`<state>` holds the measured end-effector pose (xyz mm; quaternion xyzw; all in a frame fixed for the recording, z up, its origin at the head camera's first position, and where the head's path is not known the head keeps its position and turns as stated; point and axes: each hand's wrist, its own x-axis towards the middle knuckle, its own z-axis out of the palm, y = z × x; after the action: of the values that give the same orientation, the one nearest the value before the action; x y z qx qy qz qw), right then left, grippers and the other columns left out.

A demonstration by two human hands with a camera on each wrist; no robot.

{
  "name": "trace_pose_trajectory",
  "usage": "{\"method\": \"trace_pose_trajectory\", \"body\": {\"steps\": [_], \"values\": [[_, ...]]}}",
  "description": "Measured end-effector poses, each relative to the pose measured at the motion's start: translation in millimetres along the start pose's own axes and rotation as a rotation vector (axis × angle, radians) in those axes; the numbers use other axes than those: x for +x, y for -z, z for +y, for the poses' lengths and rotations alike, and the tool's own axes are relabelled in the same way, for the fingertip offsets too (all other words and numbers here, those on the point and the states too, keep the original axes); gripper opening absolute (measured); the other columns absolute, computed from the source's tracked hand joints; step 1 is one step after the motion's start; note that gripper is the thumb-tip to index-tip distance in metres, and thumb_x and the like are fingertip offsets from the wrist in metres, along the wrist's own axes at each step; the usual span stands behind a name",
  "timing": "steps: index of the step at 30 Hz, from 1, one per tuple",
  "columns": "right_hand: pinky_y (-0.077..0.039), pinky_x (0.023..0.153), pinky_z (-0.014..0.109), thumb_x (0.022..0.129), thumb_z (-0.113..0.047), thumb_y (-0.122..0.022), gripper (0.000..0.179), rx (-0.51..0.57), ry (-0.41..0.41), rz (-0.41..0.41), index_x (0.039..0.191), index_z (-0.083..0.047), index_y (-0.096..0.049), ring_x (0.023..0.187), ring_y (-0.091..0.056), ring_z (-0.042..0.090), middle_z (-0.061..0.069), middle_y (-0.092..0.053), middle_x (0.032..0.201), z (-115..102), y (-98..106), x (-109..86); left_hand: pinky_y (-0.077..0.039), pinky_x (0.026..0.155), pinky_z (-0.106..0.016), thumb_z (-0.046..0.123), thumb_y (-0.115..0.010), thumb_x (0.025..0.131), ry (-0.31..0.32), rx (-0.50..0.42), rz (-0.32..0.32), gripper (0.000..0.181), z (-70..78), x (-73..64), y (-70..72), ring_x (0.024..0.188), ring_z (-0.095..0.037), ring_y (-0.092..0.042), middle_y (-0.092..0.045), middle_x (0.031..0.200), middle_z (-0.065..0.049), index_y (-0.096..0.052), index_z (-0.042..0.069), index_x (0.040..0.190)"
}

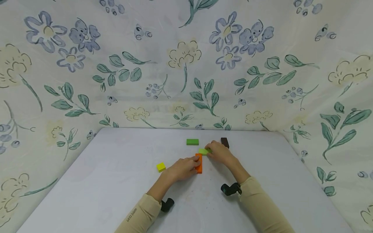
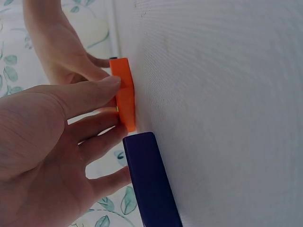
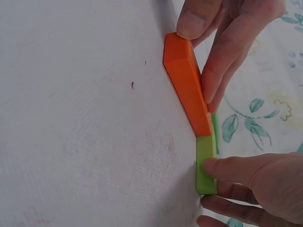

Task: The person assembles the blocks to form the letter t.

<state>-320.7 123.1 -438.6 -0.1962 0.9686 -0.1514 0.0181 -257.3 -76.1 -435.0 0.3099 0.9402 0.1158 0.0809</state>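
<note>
My left hand [image 1: 184, 168] pinches an orange block [image 1: 199, 163] lying lengthwise on the white table, with the thumb at its near end in the right wrist view. Beyond it, my right hand [image 1: 220, 152] holds a light green block [image 1: 203, 151] between thumb and fingers. In the right wrist view the far end of the orange block [image 3: 187, 85] meets the light green block [image 3: 205, 175] at an angle. A dark blue block [image 2: 150, 179] lies close to the left hand's fingers in the left wrist view; in the head view it is hidden.
A darker green block [image 1: 192, 142] lies farther back on the table [image 1: 116, 181]. A dark brown block [image 1: 224, 142] sits just behind the right hand. The yellow block [image 1: 161, 167] is left of the left hand. Floral cloth [image 1: 163, 64] surrounds the table.
</note>
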Motion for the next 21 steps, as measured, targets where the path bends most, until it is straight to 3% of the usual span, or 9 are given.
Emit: {"method": "trace_pose_trajectory", "body": {"steps": [21], "values": [[-0.054, 0.089, 0.037, 0.092, -0.018, -0.069, 0.031, 0.036, -0.002, 0.007, 0.122, -0.009, -0.068, 0.096, -0.059, 0.019, 0.008, -0.064, 0.113, 1.3, -1.8, -0.8, -0.045, 0.109, -0.047, 0.019, -0.063, 0.096, 0.014, -0.012, 0.002, 0.043, 0.4, -0.7, -1.2, 0.137, -0.026, -0.048, -0.045, 0.153, -0.009, -0.056, 0.008, 0.138]]}}
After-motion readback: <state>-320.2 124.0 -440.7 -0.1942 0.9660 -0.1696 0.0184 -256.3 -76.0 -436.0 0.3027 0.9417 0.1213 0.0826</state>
